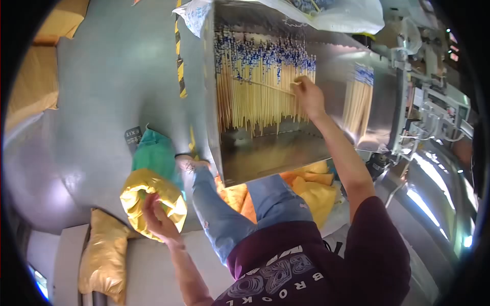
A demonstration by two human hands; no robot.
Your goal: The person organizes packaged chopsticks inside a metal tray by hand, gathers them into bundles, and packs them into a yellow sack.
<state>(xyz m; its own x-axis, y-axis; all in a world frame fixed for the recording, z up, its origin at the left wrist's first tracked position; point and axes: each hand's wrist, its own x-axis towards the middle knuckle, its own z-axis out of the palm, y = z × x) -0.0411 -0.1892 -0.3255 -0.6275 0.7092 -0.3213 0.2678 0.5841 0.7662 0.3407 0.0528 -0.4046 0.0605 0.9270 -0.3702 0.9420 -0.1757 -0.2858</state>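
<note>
My right hand (310,98) is over a metal tray (275,163), its fingers pinched on one end of a chopstick (265,85) that lies slantwise across the others. Many pale wooden chopsticks (255,107) with blue-and-white patterned ends lie side by side in the tray. My left hand (159,220) is low on the left, over the mouth of a yellow-lined bag (133,206) with a green body (153,148). Its fingers are apart and slightly bent, and I see nothing held in them.
Right of the tray, a smaller bundle of chopsticks (359,99) lies on a metal surface beside machinery (434,117). A white plastic sack (347,18) is at the tray's far edge. Orange-yellow bags (314,194) lie under the tray, a tan sack (104,255) at lower left, cardboard boxes (33,76) at far left.
</note>
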